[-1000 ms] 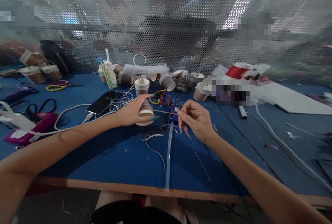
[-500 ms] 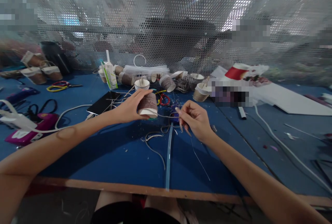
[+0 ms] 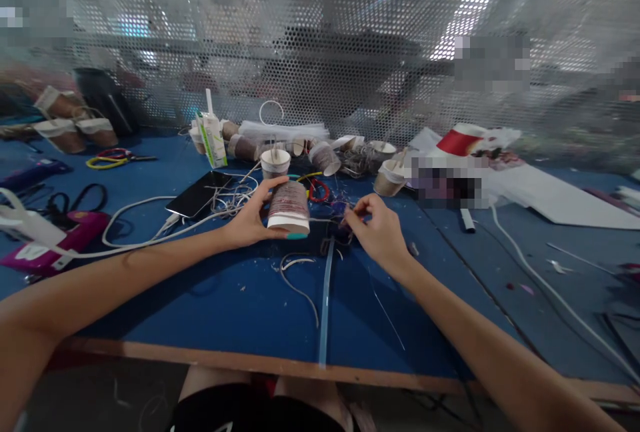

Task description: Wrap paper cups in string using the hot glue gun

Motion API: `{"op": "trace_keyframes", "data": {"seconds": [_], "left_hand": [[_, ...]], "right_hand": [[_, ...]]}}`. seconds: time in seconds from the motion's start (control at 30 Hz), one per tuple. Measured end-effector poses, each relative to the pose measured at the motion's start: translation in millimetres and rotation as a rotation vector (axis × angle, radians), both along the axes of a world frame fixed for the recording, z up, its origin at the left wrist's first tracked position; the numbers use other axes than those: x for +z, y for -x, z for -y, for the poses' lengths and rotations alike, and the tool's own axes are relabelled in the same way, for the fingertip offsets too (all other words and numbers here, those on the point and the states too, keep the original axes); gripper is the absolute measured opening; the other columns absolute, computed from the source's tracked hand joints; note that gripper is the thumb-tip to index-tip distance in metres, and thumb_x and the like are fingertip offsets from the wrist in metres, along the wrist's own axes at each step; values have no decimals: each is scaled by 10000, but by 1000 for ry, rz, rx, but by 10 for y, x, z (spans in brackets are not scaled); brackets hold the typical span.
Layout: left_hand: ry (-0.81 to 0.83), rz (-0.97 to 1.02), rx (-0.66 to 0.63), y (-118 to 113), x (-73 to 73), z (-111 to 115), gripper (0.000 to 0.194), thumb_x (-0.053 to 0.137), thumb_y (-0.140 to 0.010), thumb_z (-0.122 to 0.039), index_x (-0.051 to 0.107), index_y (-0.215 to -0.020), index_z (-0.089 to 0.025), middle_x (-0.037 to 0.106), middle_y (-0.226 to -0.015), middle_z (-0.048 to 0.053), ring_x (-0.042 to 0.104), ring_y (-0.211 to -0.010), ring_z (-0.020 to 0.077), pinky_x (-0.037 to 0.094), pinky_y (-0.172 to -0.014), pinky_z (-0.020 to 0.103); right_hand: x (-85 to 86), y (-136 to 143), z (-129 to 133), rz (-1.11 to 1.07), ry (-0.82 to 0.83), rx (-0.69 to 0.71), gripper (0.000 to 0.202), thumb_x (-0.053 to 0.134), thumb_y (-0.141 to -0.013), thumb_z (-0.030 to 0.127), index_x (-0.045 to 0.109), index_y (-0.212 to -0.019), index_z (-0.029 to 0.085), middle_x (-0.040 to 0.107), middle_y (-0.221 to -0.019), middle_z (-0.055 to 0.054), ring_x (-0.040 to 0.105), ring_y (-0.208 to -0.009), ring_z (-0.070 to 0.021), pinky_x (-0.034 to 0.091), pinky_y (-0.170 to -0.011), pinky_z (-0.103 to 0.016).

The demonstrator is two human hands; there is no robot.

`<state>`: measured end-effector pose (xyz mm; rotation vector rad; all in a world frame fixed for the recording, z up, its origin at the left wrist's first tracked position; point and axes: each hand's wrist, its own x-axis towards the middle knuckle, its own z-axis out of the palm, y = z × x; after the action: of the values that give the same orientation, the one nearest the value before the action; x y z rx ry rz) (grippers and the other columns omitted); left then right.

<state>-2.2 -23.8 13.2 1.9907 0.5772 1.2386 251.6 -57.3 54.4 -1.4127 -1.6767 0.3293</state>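
Observation:
My left hand [image 3: 250, 219] grips a paper cup [image 3: 289, 204] wound with brownish cord, its white rim tipped toward me. A thin pale cord [image 3: 323, 220] runs from the cup's rim across to my right hand [image 3: 375, 229], whose thumb and fingers are pinched on it. Beneath the right fingers lies a purple-blue glue gun [image 3: 340, 209], partly hidden, with a clear glue stick [image 3: 327, 305] reaching toward the table edge. A loose piece of cord [image 3: 303, 293] curves on the table left of the stick.
Behind the cup stand a white-rimmed cup [image 3: 275, 163], several more wrapped cups and red-yellow scissors [image 3: 319, 189]. To the left are a phone [image 3: 197, 193], a white cable [image 3: 145, 253], a magenta device [image 3: 83, 235] and a drink carton [image 3: 212, 139]. A perforated metal screen [image 3: 300, 72] closes the back.
The cup in my left hand has turned and tilted, showing more of its wound side. My right hand still pinches the cord, its fingers now more closed.

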Motion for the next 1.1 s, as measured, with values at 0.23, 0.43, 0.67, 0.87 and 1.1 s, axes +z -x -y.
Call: {"op": "trace_keyframes", "data": {"seconds": [0.23, 0.43, 0.67, 0.87, 1.1], "left_hand": [[-22, -21, 71, 11, -5, -26, 882, 848, -655, -421, 365, -1381, -284, 450, -1402, 137, 515, -1288, 333, 473, -1057, 540], [-127, -84, 143, 14, -10, -53, 895, 861, -636, -336, 370, -1379, -243, 448, -1373, 150, 486, -1314, 336, 418, -1112, 547], [-165, -103, 159, 24, 19, -34, 864, 844, -670, -372, 368, -1378, -238, 444, -1378, 160, 476, -1318, 333, 419, -1111, 538], [-312, -100, 171, 27, 25, -38, 801, 828, -693, -359, 402, -1359, -229, 502, -1325, 155, 509, -1269, 324, 454, -1072, 531], [-406, -103, 240, 11, 28, -31, 763, 821, -690, -344, 432, -1331, -208, 544, -1287, 150, 542, -1215, 301, 486, -1027, 494]], "right_hand": [[52, 5, 112, 71, -401, 67, 84, 569, -841, 281, 501, -838, 233, 665, -978, -86, 590, -936, -250, 449, -850, -439], [33, 186, 334, -137, -45, 650, 114, 534, -911, 354, 539, -960, 251, 634, -1218, -77, 591, -1056, -237, 455, -867, -398], [22, 255, 389, -5, 133, 732, 224, 524, -911, 465, 553, -932, 244, 643, -1172, -104, 547, -1023, -254, 417, -911, -447], [17, 316, 354, -320, 225, 632, 253, 580, -863, 470, 558, -797, 227, 703, -1078, -96, 583, -839, -218, 448, -740, -368], [-59, 220, 241, -472, -2, 427, 294, 512, -887, 368, 533, -637, 215, 701, -794, -65, 544, -624, -177, 397, -591, -324]]}}
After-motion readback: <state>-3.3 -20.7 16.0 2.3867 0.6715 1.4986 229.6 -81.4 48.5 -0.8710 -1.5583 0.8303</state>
